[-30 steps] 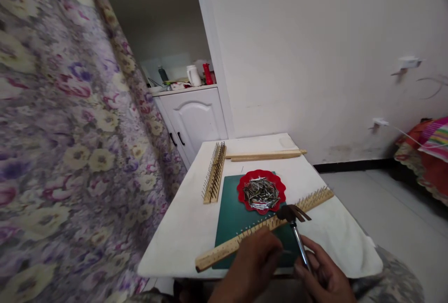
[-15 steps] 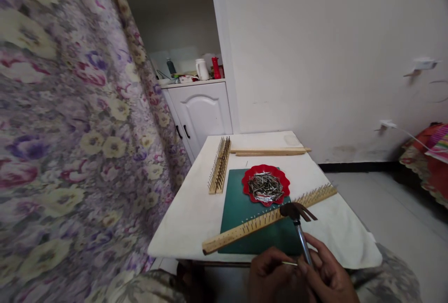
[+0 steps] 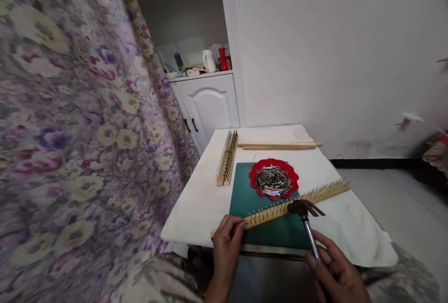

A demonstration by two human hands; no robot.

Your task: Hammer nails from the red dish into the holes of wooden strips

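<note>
Left hand: The person's left hand (image 3: 226, 237) was at the near left part of the studded strip (image 3: 268, 214), its thumb and forefinger drawn together at the wood; whether a nail stood between the fingertips, I could not tell.
Right hand: The right hand (image 3: 336, 265) was closed around the handle of the hammer (image 3: 311, 235), just beyond the front edge of the table (image 3: 196, 205).
Hammer: Its dark head was at the strip's middle, the claw pointing to the right; from my place I could not tell if it touched the wood.
Studded strip: It lay slantwise across the green mat (image 3: 241, 191) — its left end near the front edge of the table, its right end reaching the right edge. Many nails stood up along it.
Red bowl: The scalloped bowl (image 3: 254, 177) stood on the mat behind the strip, filled with loose nails (image 3: 273, 180).
Left side: Two nailed strips (image 3: 227, 160) lay side by side near the table's left edge; in front of them a wide stretch of white cloth gave the left arm some room.
Far edge: Plain wooden strips (image 3: 280, 146) lay together near the back of the table, well apart from both hands.
Right side: Between the hammer and the right edge there was open cloth — good space for the elbow.
</note>
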